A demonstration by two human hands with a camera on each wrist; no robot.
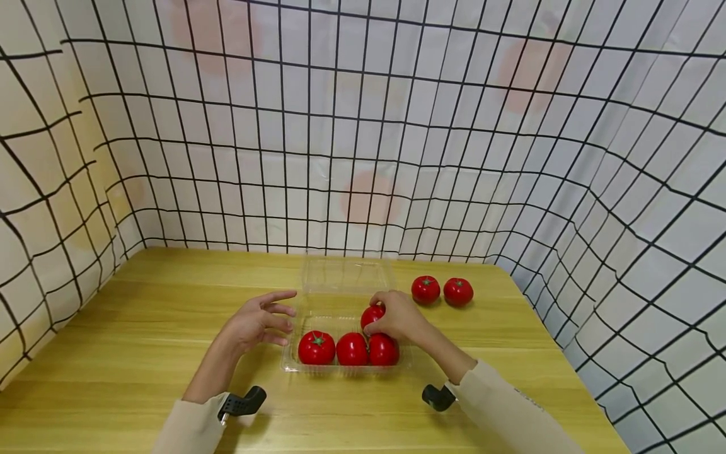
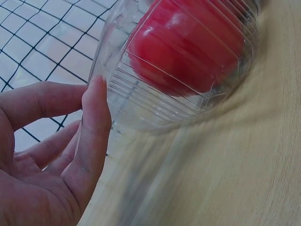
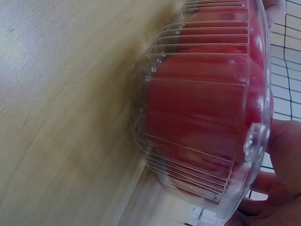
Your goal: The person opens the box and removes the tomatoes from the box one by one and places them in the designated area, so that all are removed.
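Note:
A clear plastic clamshell box (image 1: 290, 364) sits on the table with its lid folded back. Along its front lie three red tomatoes, the left one (image 1: 316, 348), the middle one (image 1: 352, 350) and the right one (image 1: 384, 350). At the back right of the box, my right hand (image 1: 399, 317) grips another tomato (image 1: 371, 317) between thumb and fingers. Over the box's left side, my left hand (image 1: 259, 321) has its fingers loosely extended. In the left wrist view, the left hand's fingertips are right at the box's rim. Through the ribbed wall, the right wrist view shows tomatoes (image 3: 197, 99) inside.
Two more tomatoes, one (image 1: 425, 290) beside the other (image 1: 458, 292), rest on the table to the right, behind my right hand. The transparent lid (image 1: 346, 276) lies toward the back. A white curtain with a black grid (image 1: 363, 126) surrounds the wooden table (image 1: 142, 328).

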